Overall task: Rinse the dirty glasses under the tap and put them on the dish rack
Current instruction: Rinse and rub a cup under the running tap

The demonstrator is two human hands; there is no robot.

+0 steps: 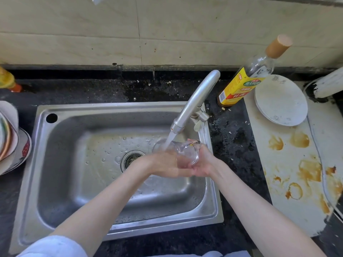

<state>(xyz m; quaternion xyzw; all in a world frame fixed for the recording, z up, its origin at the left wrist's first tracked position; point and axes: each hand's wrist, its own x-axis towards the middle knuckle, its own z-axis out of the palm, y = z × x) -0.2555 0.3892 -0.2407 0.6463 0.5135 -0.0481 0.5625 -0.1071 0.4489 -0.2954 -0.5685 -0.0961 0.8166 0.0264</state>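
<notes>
Head view: rinsing under way. Clear drinking glass (185, 151) tilted under water stream from brushed-steel tap (194, 101), over stainless steel sink (74, 164) at 3 o'clock. Left hand (163, 164) and right hand (200, 164) together, both clasping glass. No dish rack in view; placing not yet done. Brown-stained white board (289, 173) on tabletop at 3 o'clock; no other glasses seen.

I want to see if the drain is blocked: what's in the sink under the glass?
Under the clear glass, held in both hands, lies the steel sink floor, wet, with its round drain strainer partly visible. The left hand covers its right part.
</notes>
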